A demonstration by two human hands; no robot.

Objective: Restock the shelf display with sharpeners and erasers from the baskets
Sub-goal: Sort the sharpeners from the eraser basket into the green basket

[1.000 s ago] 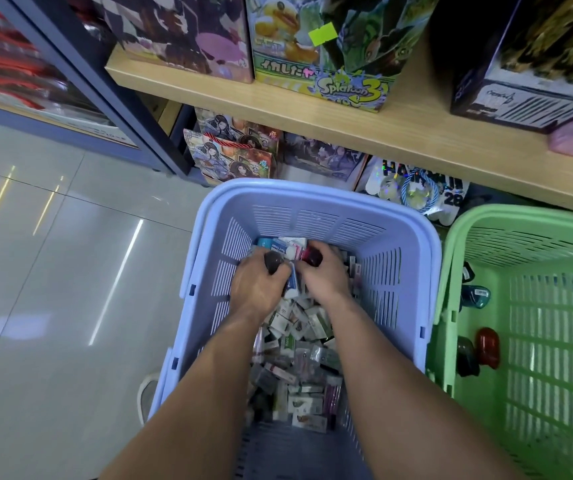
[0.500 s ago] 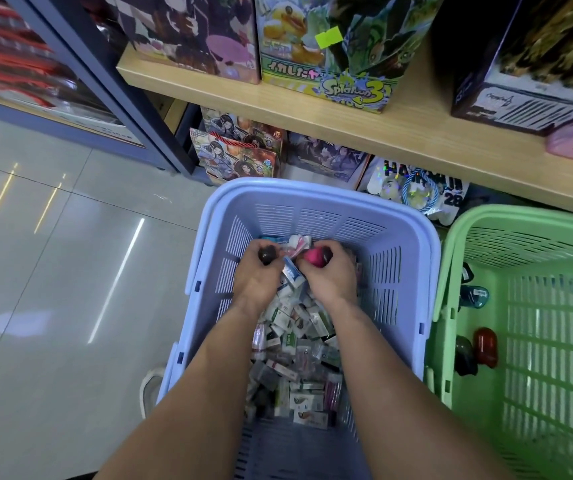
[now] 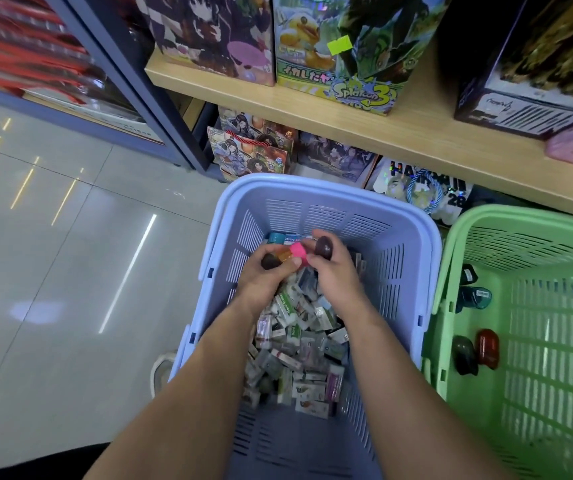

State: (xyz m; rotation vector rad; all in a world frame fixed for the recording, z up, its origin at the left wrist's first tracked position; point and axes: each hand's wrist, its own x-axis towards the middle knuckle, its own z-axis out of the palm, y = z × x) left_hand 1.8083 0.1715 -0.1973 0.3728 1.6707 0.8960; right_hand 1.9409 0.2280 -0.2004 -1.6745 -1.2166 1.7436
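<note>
Both hands are inside the blue basket [image 3: 323, 192], above a heap of small boxed erasers [image 3: 298, 344]. My left hand [image 3: 266, 277] grips a dark egg-shaped sharpener [image 3: 270, 261] together with an orange one [image 3: 283, 254]. A pink sharpener [image 3: 298, 252] sits between the two hands. My right hand [image 3: 333, 275] holds a dark brown sharpener [image 3: 323, 247] at its fingertips. The green basket [image 3: 520, 220] to the right has a few sharpeners lying in it: a teal one [image 3: 475, 298], a red one [image 3: 487, 348] and a dark one [image 3: 464, 355].
A wooden shelf [image 3: 416, 133] runs across above the baskets, with large printed boxes [image 3: 340, 53] standing on it. Gift bags [image 3: 250, 150] and packages sit under the shelf behind the blue basket. Glossy tiled floor [image 3: 53, 271] lies to the left.
Both hands have lifted a little out of the eraser heap, and the sharpeners they hold now show more. The camera has shifted slightly to the left and down.
</note>
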